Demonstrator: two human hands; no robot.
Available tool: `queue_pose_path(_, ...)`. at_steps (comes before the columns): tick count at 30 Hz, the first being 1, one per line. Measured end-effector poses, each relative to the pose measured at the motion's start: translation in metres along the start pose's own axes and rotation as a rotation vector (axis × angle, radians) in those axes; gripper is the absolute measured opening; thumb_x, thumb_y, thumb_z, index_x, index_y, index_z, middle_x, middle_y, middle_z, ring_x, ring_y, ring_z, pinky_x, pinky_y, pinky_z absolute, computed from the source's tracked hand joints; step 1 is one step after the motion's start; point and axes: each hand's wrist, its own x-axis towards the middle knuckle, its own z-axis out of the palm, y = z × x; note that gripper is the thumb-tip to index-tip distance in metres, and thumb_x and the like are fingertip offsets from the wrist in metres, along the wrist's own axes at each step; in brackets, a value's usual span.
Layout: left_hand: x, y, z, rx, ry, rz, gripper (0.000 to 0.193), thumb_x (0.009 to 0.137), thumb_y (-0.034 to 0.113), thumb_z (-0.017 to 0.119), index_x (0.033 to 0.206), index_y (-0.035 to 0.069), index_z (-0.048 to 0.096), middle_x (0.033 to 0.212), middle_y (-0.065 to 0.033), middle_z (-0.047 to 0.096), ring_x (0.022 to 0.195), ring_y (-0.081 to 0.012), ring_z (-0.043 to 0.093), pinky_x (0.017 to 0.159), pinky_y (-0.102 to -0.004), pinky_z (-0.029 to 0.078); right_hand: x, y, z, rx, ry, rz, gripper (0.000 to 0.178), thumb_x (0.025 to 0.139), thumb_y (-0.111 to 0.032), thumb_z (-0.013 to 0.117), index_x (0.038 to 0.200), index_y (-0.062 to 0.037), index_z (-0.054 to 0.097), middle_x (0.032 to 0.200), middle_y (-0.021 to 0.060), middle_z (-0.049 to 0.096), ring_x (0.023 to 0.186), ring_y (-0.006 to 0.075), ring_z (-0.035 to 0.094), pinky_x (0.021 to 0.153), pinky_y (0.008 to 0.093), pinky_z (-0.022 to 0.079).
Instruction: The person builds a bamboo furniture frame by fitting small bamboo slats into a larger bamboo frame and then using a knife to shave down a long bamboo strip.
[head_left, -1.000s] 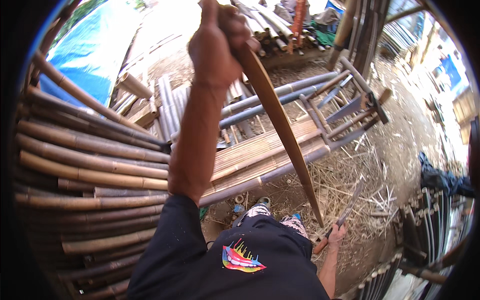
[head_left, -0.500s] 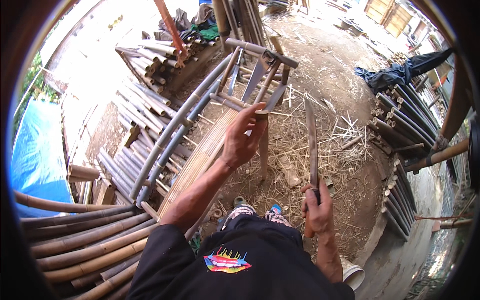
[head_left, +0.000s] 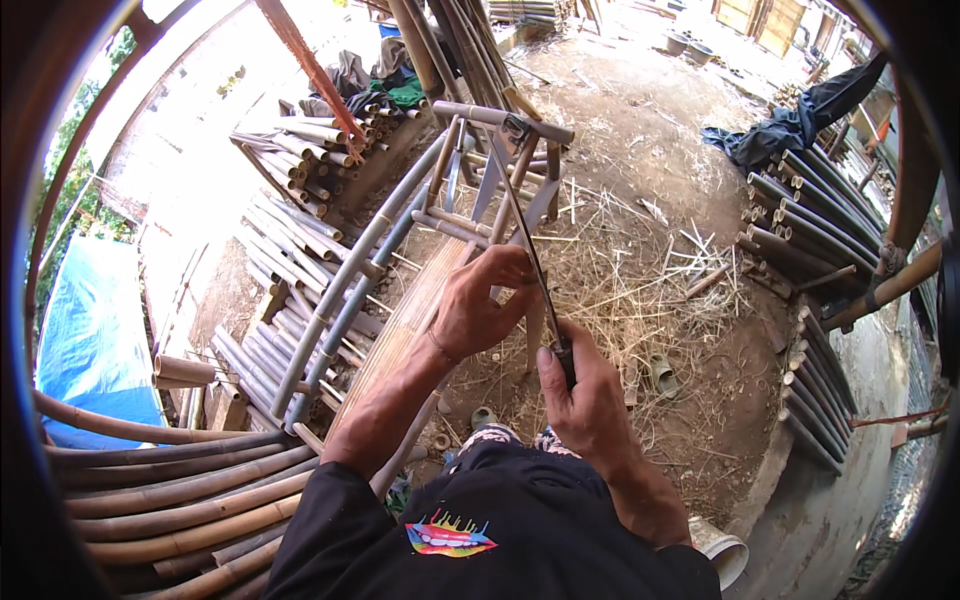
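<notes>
My right hand (head_left: pixel 590 395) is wrapped round the dark handle of a long knife (head_left: pixel 531 235). The thin blade slants up and to the left, past the fingertips of my left hand (head_left: pixel 482 303). My left fingers are curled closed round the upper part of a bamboo piece (head_left: pixel 536 340), whose lower end shows below them. The blade runs close by this piece; whether they touch I cannot tell. Behind my left forearm lies a slatted bamboo bench (head_left: pixel 400 335). At its far end a bamboo frame (head_left: pixel 505 118) holds a saw (head_left: pixel 486 190).
Bamboo poles are stacked at the left (head_left: pixel 262 350), at the lower left (head_left: pixel 190 495) and at the right (head_left: pixel 815 205). Shavings (head_left: pixel 640 320) litter the dirt ground ahead. A blue tarp (head_left: pixel 95 340) lies far left, and a white bucket (head_left: pixel 722 555) stands by my right elbow.
My right hand has brought the knife up and left, from out at my right side to beside the left hand. My left hand has drawn slightly nearer, fingers more curled.
</notes>
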Motion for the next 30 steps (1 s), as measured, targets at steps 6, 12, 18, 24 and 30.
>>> queue_pose_path(6, 0.003, 0.007, 0.018, 0.004, 0.024, -0.018, 0.035, 0.077, -0.001, 0.070, 0.109, 0.003, 0.055, 0.091, -0.0081, 0.068, 0.084, -0.0193, 0.071, 0.074, -0.0304, 0.059, -0.003, 0.003, -0.014, 0.053, -0.015, 0.059, 0.031, 0.096, -0.017, 0.054, 0.117, 0.0042, 0.050, 0.080, 0.0215, 0.062, 0.071, 0.0343, 0.065, 0.064, 0.0415, 0.050)
queue_pose_path(12, 0.008, 0.022, 0.023, 0.036, -0.002, -0.012, 0.036, 0.078, 0.000, 0.071, 0.110, 0.003, 0.055, 0.093, -0.0091, 0.068, 0.085, -0.0201, 0.071, 0.073, -0.0318, 0.059, -0.005, 0.005, -0.022, -0.032, -0.002, 0.026, 0.028, 0.096, -0.017, 0.054, 0.113, 0.0045, 0.050, 0.077, 0.0220, 0.062, 0.069, 0.0373, 0.065, 0.060, 0.0430, 0.049)
queue_pose_path(18, 0.063, 0.092, -0.016, 0.734, -0.474, -0.267, 0.043, 0.083, 0.031, 0.072, 0.112, 0.003, 0.056, 0.100, -0.0169, 0.067, 0.096, -0.0246, 0.066, 0.083, -0.0396, 0.052, 0.003, 0.008, -0.047, -0.099, 0.007, 0.152, 0.024, 0.097, -0.019, 0.051, 0.106, 0.0032, 0.050, 0.070, 0.0201, 0.061, 0.062, 0.0370, 0.064, 0.056, 0.0438, 0.049)
queue_pose_path(24, 0.165, 0.009, 0.015, 0.374, -0.356, -0.172, 0.039, 0.096, 0.045, 0.043, 0.087, 0.011, 0.059, 0.070, -0.0046, 0.052, 0.060, -0.0123, 0.047, 0.052, -0.0273, 0.043, 0.008, -0.001, -0.047, -0.110, -0.038, 0.170, 0.027, 0.099, -0.023, 0.048, 0.105, 0.0037, 0.050, 0.069, 0.0201, 0.061, 0.062, 0.0355, 0.065, 0.054, 0.0440, 0.049)
queue_pose_path(30, 0.121, -0.113, 0.099, 0.480, -0.430, 0.059, 0.049, 0.094, 0.050, 0.050, 0.113, 0.007, 0.064, 0.096, -0.0105, 0.067, 0.089, -0.0226, 0.065, 0.085, -0.0416, 0.050, 0.019, 0.090, -0.039, -0.231, -0.165, 0.380, 0.040, 0.094, -0.035, 0.054, 0.103, 0.0032, 0.052, 0.071, 0.0186, 0.060, 0.066, 0.0282, 0.064, 0.060, 0.0409, 0.050)
